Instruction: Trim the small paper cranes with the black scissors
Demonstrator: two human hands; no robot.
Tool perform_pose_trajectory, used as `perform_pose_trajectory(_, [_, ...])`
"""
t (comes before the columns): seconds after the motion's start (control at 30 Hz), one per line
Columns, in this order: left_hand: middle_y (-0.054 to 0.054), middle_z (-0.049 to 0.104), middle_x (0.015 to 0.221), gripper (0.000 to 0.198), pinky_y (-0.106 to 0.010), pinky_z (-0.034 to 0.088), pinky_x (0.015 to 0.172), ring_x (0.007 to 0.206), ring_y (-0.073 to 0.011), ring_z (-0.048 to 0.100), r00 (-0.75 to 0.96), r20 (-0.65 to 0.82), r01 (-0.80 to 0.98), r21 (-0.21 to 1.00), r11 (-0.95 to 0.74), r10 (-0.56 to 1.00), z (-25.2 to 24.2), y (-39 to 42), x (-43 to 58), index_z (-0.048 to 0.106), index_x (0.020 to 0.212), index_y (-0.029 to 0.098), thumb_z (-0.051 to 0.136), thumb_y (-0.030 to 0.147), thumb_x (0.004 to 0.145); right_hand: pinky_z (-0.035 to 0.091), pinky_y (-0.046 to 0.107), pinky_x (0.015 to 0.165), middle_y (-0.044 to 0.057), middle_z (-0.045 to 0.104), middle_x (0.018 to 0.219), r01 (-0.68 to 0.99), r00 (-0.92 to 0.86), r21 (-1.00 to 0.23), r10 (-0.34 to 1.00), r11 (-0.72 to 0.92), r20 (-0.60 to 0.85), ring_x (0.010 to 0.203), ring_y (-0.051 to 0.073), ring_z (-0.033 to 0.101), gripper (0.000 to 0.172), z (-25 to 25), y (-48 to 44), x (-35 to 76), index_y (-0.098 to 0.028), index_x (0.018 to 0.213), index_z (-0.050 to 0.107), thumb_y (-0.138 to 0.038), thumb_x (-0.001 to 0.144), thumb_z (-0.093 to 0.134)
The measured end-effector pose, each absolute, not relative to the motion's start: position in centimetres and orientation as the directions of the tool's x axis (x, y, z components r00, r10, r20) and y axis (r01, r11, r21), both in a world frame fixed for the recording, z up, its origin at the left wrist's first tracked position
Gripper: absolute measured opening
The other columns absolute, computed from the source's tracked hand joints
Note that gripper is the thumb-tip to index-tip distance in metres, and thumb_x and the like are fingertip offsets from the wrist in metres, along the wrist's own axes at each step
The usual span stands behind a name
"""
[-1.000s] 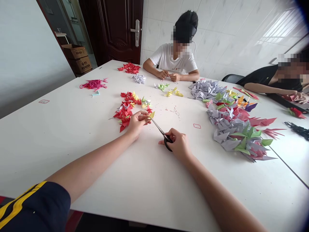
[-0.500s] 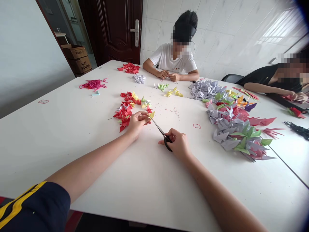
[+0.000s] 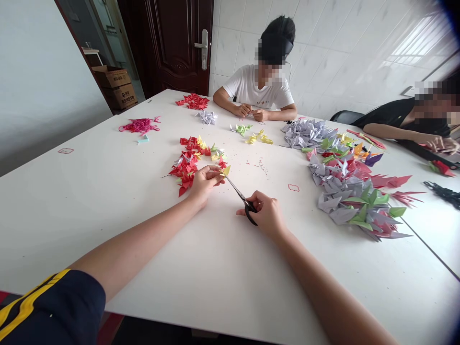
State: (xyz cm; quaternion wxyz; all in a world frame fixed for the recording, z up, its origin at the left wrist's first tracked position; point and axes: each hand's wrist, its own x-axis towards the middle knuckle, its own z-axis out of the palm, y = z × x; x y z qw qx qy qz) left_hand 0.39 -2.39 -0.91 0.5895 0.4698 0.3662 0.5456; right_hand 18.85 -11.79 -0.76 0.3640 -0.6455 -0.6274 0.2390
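Note:
My left hand [image 3: 204, 180] rests on the white table [image 3: 108, 191] with its fingers pinched on a small yellow folded paper piece [image 3: 226, 170]. My right hand [image 3: 265, 212] grips the black handles of a pair of scissors [image 3: 241, 196]. The thin blades point up and left, and their tips reach the yellow piece at my left fingertips. Just beyond my left hand lies a cluster of small red, yellow and green folded paper pieces [image 3: 190, 160].
A large heap of grey, red and green folded paper pieces [image 3: 348, 187] covers the table's right side. Smaller piles: pink [image 3: 139, 125], red [image 3: 194, 101]. A person in a white shirt [image 3: 258, 88] sits opposite; another in black [image 3: 402, 117] at right. A dark door [image 3: 172, 43] stands behind.

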Motion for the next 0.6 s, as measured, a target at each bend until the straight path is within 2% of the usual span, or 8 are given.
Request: perform_pose_trajectory(0.6, [-0.001,0.067,0.076,0.032,-0.031,0.047,0.075,0.066,-0.0136,0.063,0.137,0.084,-0.268,0.962,-0.045,0.987,-0.86,-2.46,0.34,0.061,0.088,0.017,0.078,0.030,0.064,0.029,0.024,0.050,-0.007,0.044,0.053,0.614,0.112,-0.787,0.981,0.058,0.159,0.053,0.011,0.032,0.035,-1.48,-11.61,18.92,-0.023,0.071,0.053,-0.045,0.060,0.079])
